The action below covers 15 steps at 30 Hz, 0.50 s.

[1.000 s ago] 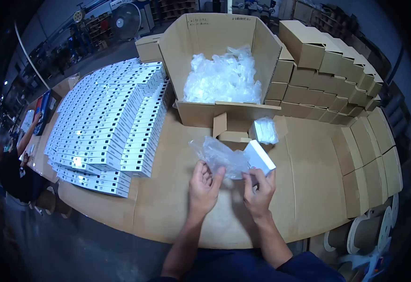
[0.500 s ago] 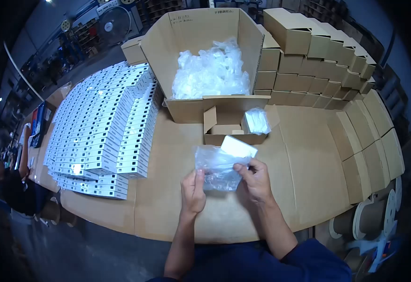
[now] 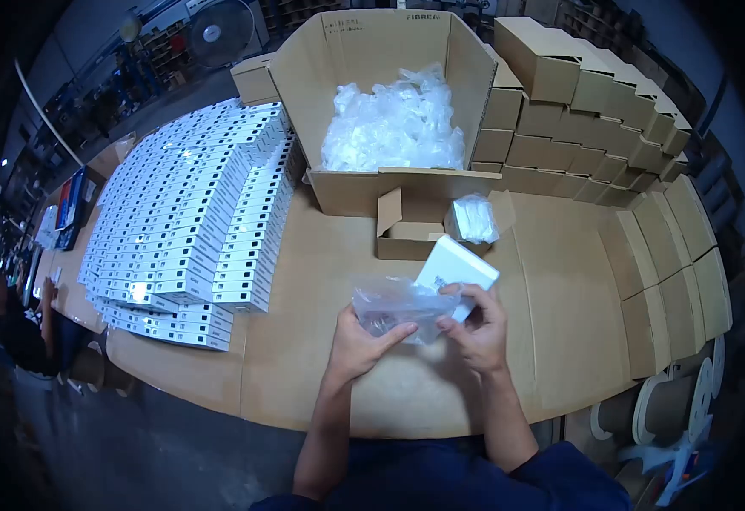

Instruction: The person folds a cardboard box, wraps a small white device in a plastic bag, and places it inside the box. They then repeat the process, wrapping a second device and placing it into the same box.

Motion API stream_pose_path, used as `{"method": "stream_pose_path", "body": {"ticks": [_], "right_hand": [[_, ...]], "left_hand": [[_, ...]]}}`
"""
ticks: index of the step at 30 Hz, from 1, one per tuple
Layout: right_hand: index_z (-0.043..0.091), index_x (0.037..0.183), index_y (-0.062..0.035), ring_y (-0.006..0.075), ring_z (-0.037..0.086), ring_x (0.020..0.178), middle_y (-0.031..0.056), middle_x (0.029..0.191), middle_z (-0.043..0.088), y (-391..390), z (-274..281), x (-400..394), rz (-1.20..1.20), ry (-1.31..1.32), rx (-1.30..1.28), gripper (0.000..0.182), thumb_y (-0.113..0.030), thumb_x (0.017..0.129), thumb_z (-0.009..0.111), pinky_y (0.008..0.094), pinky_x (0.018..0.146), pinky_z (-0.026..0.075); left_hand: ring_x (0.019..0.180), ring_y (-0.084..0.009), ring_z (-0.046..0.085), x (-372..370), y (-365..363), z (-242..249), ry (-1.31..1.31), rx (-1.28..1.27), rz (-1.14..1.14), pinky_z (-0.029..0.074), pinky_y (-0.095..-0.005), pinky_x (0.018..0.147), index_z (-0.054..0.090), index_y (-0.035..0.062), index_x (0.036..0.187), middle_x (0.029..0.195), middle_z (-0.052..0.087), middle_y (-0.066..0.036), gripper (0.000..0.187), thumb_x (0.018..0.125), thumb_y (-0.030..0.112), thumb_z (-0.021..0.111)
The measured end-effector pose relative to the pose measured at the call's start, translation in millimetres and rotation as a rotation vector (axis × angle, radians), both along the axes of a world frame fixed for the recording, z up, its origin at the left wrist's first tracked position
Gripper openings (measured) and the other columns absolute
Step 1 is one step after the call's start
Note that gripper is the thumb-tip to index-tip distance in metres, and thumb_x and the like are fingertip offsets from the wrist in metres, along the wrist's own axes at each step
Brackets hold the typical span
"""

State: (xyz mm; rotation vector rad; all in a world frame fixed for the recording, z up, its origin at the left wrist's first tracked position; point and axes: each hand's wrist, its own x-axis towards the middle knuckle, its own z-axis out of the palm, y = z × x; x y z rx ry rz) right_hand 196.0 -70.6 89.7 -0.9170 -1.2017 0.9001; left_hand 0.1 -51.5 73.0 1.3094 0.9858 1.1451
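Note:
In front of me a flat white box-like device (image 3: 456, 271) with small print sticks well out of a clear plastic bag (image 3: 394, 307). My left hand (image 3: 368, 341) is closed on the bag's left part, thumb on top. My right hand (image 3: 479, 328) grips the device at its lower right, its thumb and fingertips also touching the bag's edge. Just beyond stands a small open carton (image 3: 411, 248), and at its right end sits a plastic-wrapped white bundle (image 3: 473, 219).
A large open carton (image 3: 372, 25) full of crumpled clear bags (image 3: 394, 128) stands behind. Stacked white boxes (image 3: 185, 213) fill the left. Brown cartons (image 3: 551, 77) are piled at the back right, and more (image 3: 670, 307) line the right edge. Another person (image 3: 28, 332) is at far left.
The white device has come further out of the bag and tilted. My right hand has shifted right onto it, while the bag has bunched up in my left hand.

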Motion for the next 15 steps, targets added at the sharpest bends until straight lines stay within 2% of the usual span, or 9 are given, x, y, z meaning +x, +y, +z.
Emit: {"method": "stream_pose_path", "body": {"ticks": [1, 4, 5, 8, 10, 13, 15], "right_hand": [[0.071, 0.111, -0.002, 0.0203, 0.059, 0.112, 0.0081, 0.118, 0.057, 2.7, -0.4, 8.6, -0.018, -0.04, 0.07, 0.038, -0.005, 0.077, 0.089, 0.0315, 0.096, 0.049], [0.068, 0.112, -0.0018, 0.0192, 0.059, 0.108, 0.0066, 0.11, 0.062, 8.4, 5.4, 39.1, 0.003, -0.204, 0.196, 0.041, -0.016, 0.079, 0.089, 0.0336, 0.1, 0.045], [0.071, 0.107, -0.0008, 0.0198, 0.061, 0.108, 0.0098, 0.11, 0.067, 8.6, 12.1, 43.6, -0.021, -0.208, 0.233, 0.038, -0.014, 0.077, 0.09, 0.0354, 0.097, 0.048], [0.075, 0.099, -0.0016, 0.0212, 0.064, 0.109, 0.0131, 0.105, 0.072, 19.8, 37.4, 53.9, 0.175, -0.329, 0.346, 0.031, -0.013, 0.075, 0.091, 0.0374, 0.091, 0.053], [0.08, 0.093, -0.0065, 0.0278, 0.068, 0.11, 0.022, 0.125, 0.066, 32.4, 49.0, 54.4, 0.205, -0.473, 0.436, 0.035, -0.006, 0.061, 0.096, 0.0361, 0.086, 0.058], [0.08, 0.091, -0.0093, 0.0337, 0.067, 0.115, 0.0228, 0.124, 0.066, 40.6, 70.2, 43.4, 0.25, -0.539, 0.578, 0.04, -0.011, 0.055, 0.098, 0.0402, 0.092, 0.058], [0.08, 0.091, -0.0089, 0.0343, 0.067, 0.116, 0.0233, 0.124, 0.066, 41.2, 78.6, 41.0, 0.272, -0.574, 0.615, 0.04, -0.012, 0.055, 0.098, 0.041, 0.092, 0.058]], "left_hand": [[0.103, -0.0173, 0.069, 0.4, -0.8, -0.4, -0.023, 0.008, -0.007, 0.056, -0.0335, 0.091, 0.063, -0.0026, 0.123, 0.113, 0.072, -0.012, 0.051, 0.08, 0.007, 0.088], [0.103, -0.0168, 0.068, 2.2, -6.4, -1.1, -0.068, 0.009, -0.037, 0.055, -0.033, 0.091, 0.063, -0.0028, 0.121, 0.113, 0.072, -0.011, 0.049, 0.08, 0.007, 0.088], [0.103, -0.0168, 0.068, 2.4, -8.3, 0.4, -0.064, -0.005, -0.051, 0.055, -0.0328, 0.091, 0.063, -0.0029, 0.121, 0.112, 0.072, -0.011, 0.049, 0.08, 0.007, 0.088], [0.102, -0.0167, 0.068, 5.4, -13.1, -3.9, -0.096, -0.023, -0.048, 0.055, -0.0322, 0.091, 0.063, -0.0031, 0.119, 0.11, 0.071, -0.011, 0.048, 0.08, 0.007, 0.088], [0.102, -0.0166, 0.068, 7.3, -14.0, -10.7, -0.099, -0.02, -0.052, 0.056, -0.0321, 0.091, 0.063, -0.003, 0.119, 0.11, 0.071, -0.011, 0.047, 0.08, 0.007, 0.088], [0.103, -0.0167, 0.067, 6.4, -12.4, -14.8, -0.08, -0.027, -0.07, 0.056, -0.0322, 0.091, 0.062, -0.0029, 0.12, 0.112, 0.07, -0.011, 0.048, 0.08, 0.006, 0.087], [0.104, -0.017, 0.067, 6.8, -12.7, -10.2, -0.102, -0.066, -0.058, 0.055, -0.0325, 0.092, 0.061, -0.003, 0.121, 0.114, 0.069, -0.011, 0.05, 0.08, 0.006, 0.087]]}}
